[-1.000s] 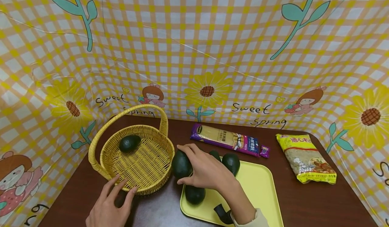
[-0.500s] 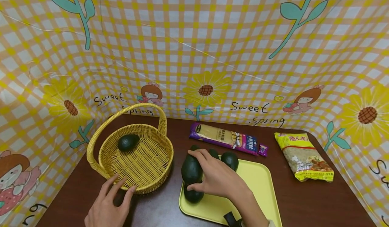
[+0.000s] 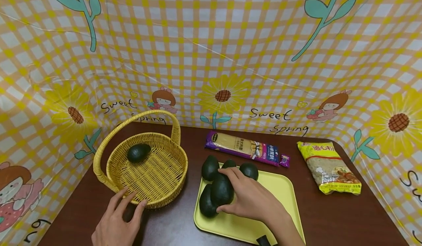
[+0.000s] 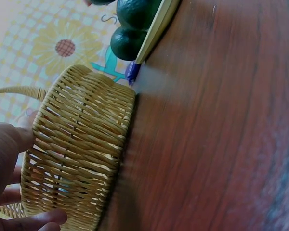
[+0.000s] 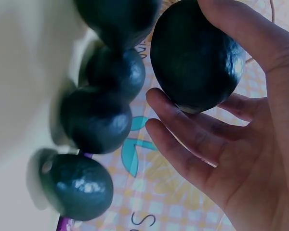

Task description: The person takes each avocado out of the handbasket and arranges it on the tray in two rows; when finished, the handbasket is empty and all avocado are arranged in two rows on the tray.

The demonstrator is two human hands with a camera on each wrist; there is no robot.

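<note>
Head: your right grip [image 3: 254,199] has carried one avocado [image 3: 222,190] rightward over the tray [image 3: 275,183], farther from the basket [image 3: 174,194]; it thus remains unplaced. Left wrist: your left grip [image 4: 5,150], loosely spread, touches the near rim. Right wrist: fingers and thumb pinch the avocado.

at left on the table [image 3: 171,228], a basket [image 3: 155,180] with an avocado [image 3: 138,153] inside; right of it, a tray [image 3: 281,191] of avocados [image 3: 248,171]; behind, a pasta packet [image 3: 242,147].
</note>
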